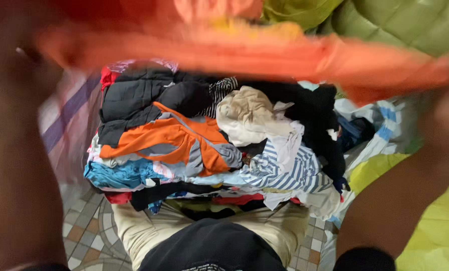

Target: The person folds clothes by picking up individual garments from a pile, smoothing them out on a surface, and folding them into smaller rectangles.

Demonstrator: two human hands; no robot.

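An orange garment [264,52] is stretched wide across the top of the view, blurred by motion. My left hand [13,65] grips its left end and my right hand [448,113] grips its right end; both hands are blurred. Under it lies a heap of mixed clothes [219,145]: a black piece, an orange and grey top [177,140], a cream piece [244,115], a blue and white striped shirt [279,168] and a blue cloth [119,175]. The heap rests in front of my lap.
A green padded cover [405,22] lies at the upper right and a yellow cloth [435,221] at the lower right. A pink and purple striped bag wall [66,118] stands left of the heap. Patterned floor tiles [91,228] show at the lower left.
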